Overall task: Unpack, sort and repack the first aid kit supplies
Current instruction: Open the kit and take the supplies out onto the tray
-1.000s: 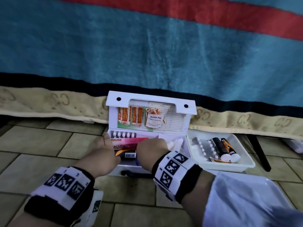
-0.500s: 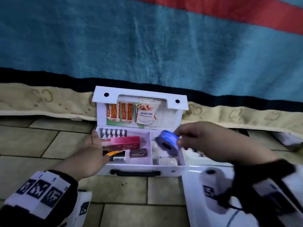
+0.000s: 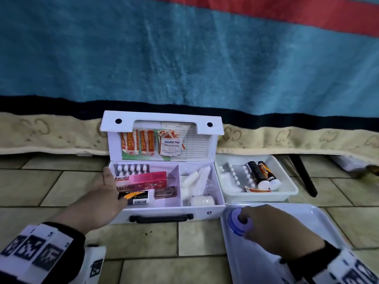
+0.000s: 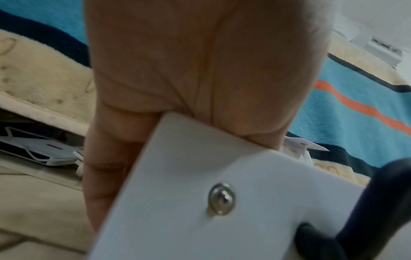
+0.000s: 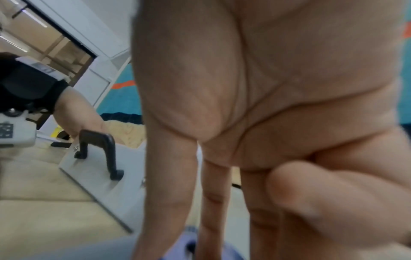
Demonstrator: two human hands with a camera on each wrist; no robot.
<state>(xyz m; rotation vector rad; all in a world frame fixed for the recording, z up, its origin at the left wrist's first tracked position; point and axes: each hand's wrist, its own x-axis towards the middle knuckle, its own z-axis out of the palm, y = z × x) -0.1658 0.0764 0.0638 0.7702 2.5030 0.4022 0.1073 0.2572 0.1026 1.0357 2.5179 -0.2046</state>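
Head view: the white first aid kit [image 3: 164, 181] sits open on the tiled floor [image 3: 51, 185], lid upright against a blue blanket [image 3: 184, 58]. At nine o'clock of it, the left hand [image 3: 102, 199] clasps the box's left wall, thumb up, fingers curled over a pink Bacidin carton [image 3: 141, 179]. At three o'clock a small white tray [image 3: 287, 191] holds blister packs and two dark tubes [image 3: 260, 173]. At five o'clock the right hand [image 3: 272, 232] pinches a blue tape roll [image 3: 235, 222] on a large white tray [image 3: 307, 218].

Left wrist view: the palm [image 4: 200, 70] hides the kit's contents; its corner with a rivet [image 4: 222, 200] fills the foreground.

Right wrist view: fingers [image 5: 169, 184] point down at the blurred roll [image 5: 200, 246]; the kit's black handle [image 5: 100, 151] lies at nine o'clock.
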